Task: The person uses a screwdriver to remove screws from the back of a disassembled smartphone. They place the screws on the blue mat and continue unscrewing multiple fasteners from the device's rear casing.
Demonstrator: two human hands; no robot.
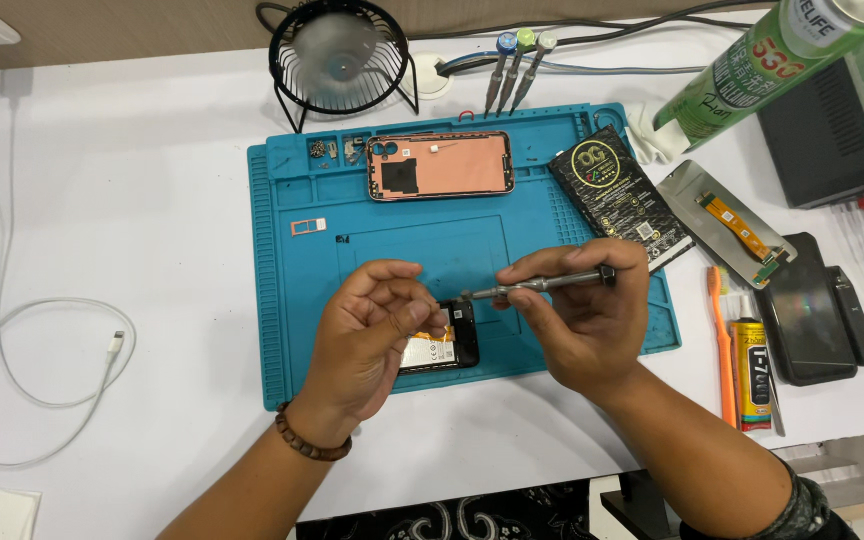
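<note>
Metal screwdriver (542, 285) sits in the right hand's (582, 315) closed grip; left hand (377, 325), fingers curled, hides the phone (447, 340).

A matt, rubbery-looking teal work mat (292, 300) is lying on a smooth white tabletop (132, 180). At the mat's twelve o'clock, a phone back cover (440, 165) is showing a dull copper-coloured inner face inside a shiny metal rim. The right hand (582, 315) is gripping a screwdriver (542, 285) of brushed grey metal, its handle end knurled. Under the left hand (372, 335), an opened phone (442, 340) is showing glossy black plastic. At three o'clock a black pouch (620, 195) is looking slick and foil-like, beside a glossy dark screen panel (810, 320). A wire fan (340, 55) at twelve o'clock is gleaming black, and a beaded bracelet (304, 440) is looking wooden.
</note>
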